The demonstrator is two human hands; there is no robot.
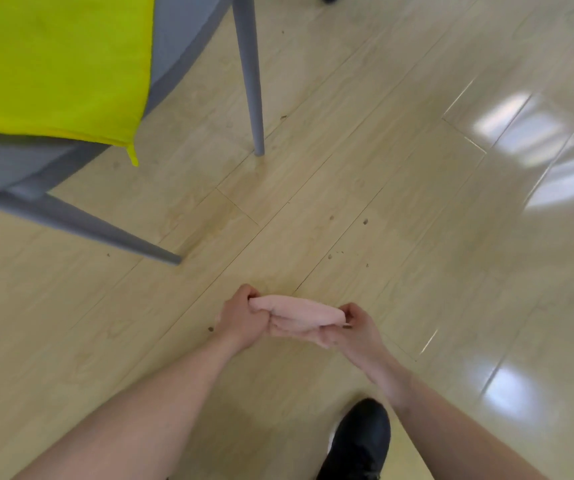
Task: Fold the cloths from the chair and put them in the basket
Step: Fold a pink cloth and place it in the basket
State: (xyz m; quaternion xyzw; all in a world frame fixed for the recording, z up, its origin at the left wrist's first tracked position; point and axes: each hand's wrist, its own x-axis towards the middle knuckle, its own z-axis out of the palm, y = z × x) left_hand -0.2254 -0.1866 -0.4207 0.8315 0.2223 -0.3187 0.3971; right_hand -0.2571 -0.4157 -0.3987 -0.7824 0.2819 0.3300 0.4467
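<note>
Both bare forearms reach forward over the wooden floor (347, 202), and between them a folded pink cloth (304, 313) is held in the air. The left hand (244, 317) is clenched on its left end, while the right hand (354, 323) pinches its right end, palm turned up under it. A yellow cloth (53, 64) lies on the grey chair (181, 39) seat, reaching its front corner; both are cut off by the top-left edge. One black shoe (360, 441) shows below.
</note>
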